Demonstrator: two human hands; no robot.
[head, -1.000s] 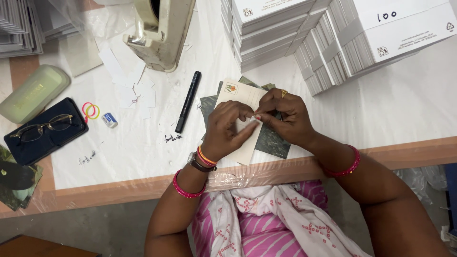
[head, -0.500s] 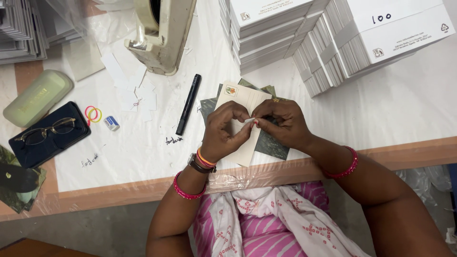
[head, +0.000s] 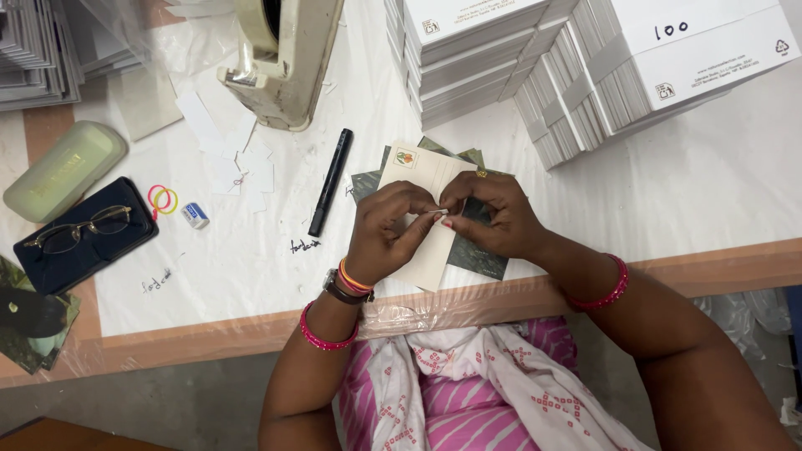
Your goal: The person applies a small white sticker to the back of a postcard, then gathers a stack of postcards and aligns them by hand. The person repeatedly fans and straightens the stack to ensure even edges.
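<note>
My left hand [head: 386, 230] and my right hand [head: 489, 213] meet above a small pile of cards [head: 418, 179] near the table's front edge. Between the fingertips of both hands is a tiny white piece [head: 438, 212], pinched from each side. The top card is cream with a small coloured mark in its corner; darker greenish cards [head: 476, 259] lie under it. A black marker pen [head: 331, 180] lies just left of the pile.
Banded stacks of white cards [head: 585, 75] fill the back right. A beige tape dispenser [head: 280, 54] stands at the back. To the left lie a green glasses case [head: 63, 171], spectacles on a dark case [head: 79, 234], rubber bands [head: 163, 199], a small sharpener [head: 195, 215] and loose paper slips [head: 238, 163].
My hands have shifted slightly and the fingertips have drawn closer around the tiny white piece. The cards and the rest of the table are unchanged.
</note>
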